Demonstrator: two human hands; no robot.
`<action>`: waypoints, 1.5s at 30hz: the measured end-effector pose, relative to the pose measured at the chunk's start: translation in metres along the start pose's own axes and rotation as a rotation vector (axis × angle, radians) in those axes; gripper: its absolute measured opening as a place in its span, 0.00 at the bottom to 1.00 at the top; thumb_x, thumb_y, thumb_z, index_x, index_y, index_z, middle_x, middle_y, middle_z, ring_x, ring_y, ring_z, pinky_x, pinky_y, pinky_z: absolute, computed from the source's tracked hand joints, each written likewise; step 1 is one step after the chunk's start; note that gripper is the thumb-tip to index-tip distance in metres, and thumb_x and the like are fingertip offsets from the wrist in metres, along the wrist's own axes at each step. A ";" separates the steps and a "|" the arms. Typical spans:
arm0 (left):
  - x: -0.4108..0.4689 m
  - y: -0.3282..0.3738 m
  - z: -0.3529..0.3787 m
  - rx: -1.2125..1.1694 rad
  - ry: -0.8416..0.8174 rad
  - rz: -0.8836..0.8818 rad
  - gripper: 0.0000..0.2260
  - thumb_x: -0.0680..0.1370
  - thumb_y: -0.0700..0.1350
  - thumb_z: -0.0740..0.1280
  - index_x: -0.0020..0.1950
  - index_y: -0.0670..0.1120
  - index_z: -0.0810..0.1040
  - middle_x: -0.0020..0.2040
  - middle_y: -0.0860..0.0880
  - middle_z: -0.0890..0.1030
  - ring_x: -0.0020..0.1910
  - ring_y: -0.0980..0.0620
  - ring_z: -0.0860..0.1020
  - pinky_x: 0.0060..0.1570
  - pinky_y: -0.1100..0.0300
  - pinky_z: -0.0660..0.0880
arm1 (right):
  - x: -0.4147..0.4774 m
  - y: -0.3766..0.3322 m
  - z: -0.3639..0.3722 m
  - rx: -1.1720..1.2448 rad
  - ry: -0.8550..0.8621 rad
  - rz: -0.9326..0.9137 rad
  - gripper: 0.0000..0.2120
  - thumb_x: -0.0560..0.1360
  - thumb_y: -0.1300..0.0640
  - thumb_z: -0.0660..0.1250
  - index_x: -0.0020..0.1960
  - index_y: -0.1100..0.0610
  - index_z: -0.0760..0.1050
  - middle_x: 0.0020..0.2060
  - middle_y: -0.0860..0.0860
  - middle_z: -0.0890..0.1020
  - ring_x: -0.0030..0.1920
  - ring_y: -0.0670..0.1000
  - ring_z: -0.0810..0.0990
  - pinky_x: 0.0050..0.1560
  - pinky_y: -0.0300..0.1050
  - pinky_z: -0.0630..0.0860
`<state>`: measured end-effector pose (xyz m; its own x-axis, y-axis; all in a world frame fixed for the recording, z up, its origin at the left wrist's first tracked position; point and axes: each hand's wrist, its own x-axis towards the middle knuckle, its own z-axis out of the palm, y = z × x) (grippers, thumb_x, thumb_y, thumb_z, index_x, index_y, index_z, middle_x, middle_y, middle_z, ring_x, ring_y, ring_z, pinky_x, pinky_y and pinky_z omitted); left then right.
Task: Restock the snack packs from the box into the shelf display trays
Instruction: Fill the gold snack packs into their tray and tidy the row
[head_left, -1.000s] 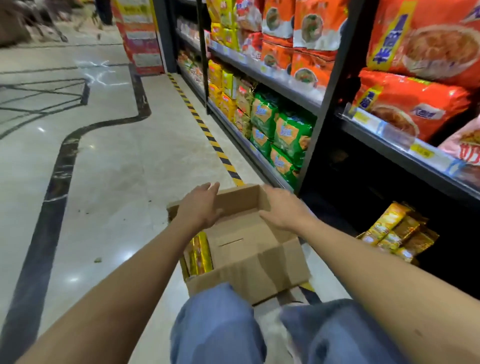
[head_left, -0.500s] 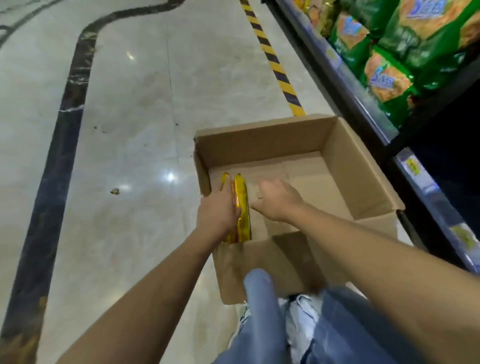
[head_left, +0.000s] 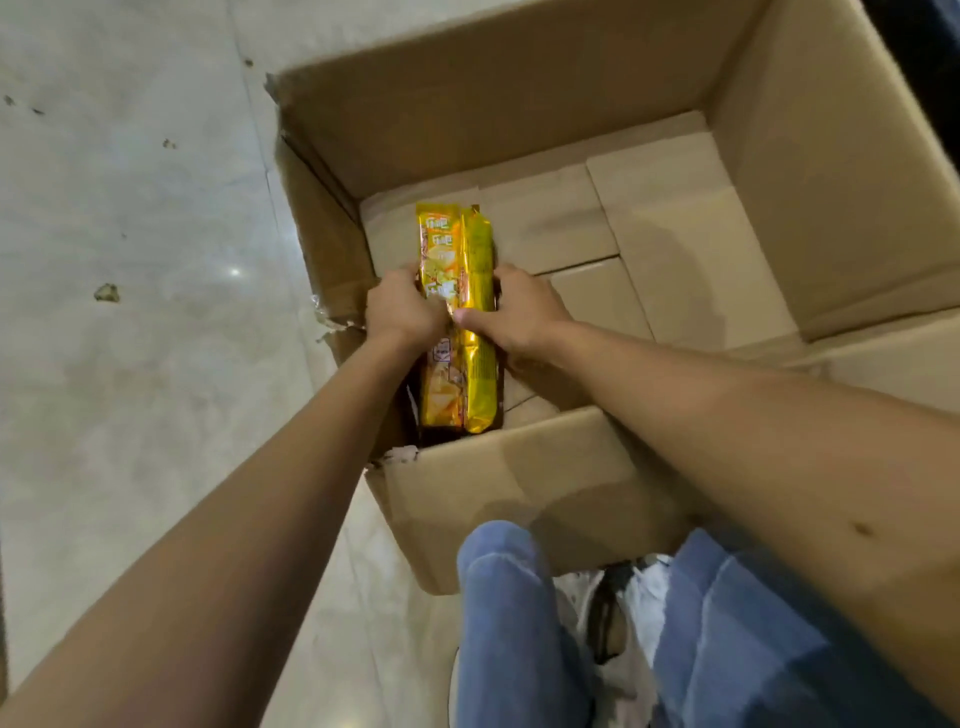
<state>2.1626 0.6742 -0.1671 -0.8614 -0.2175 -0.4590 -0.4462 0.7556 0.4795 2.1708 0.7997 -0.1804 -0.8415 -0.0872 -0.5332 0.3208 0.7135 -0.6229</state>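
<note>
Gripping the yellow snack packs (head_left: 457, 249) between them, the left hand (head_left: 402, 306) and right hand (head_left: 519, 312) curl round the bundle, low in the left of the box (head_left: 519, 93). The glossy wrappers look slippery, so a loose squeeze could drop one on lifting. The box stands on a pale polished floor (head_left: 130, 208) flecked with scraps

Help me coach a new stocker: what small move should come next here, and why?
Probably lift the packs straight up out of the box. The left hand and right hand grip them from either side, they stand on edge near the box's left wall, and nothing lies over them.
</note>
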 end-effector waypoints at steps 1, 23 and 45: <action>-0.005 -0.001 0.000 -0.062 -0.002 0.025 0.15 0.77 0.40 0.64 0.63 0.46 0.76 0.59 0.44 0.80 0.58 0.45 0.78 0.55 0.58 0.72 | 0.003 0.002 -0.001 0.039 0.000 0.012 0.28 0.70 0.44 0.71 0.65 0.55 0.70 0.61 0.54 0.77 0.60 0.55 0.76 0.55 0.45 0.71; -0.086 0.085 -0.121 -0.621 -0.264 0.254 0.18 0.70 0.31 0.71 0.59 0.39 0.75 0.46 0.47 0.81 0.43 0.53 0.81 0.42 0.56 0.81 | -0.090 -0.069 -0.126 0.502 0.052 -0.007 0.18 0.71 0.65 0.70 0.59 0.55 0.71 0.48 0.52 0.80 0.49 0.52 0.81 0.46 0.48 0.80; -0.390 0.227 -0.257 -0.625 -0.296 0.732 0.16 0.73 0.32 0.70 0.58 0.45 0.76 0.49 0.48 0.80 0.42 0.52 0.79 0.41 0.55 0.79 | -0.447 -0.129 -0.282 0.667 0.439 -0.268 0.19 0.72 0.67 0.69 0.59 0.55 0.72 0.56 0.56 0.79 0.54 0.55 0.80 0.55 0.52 0.78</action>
<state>2.3355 0.7715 0.3130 -0.9176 0.3970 -0.0207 0.0485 0.1633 0.9854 2.3826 0.9421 0.2995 -0.9742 0.1816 -0.1338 0.1595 0.1349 -0.9779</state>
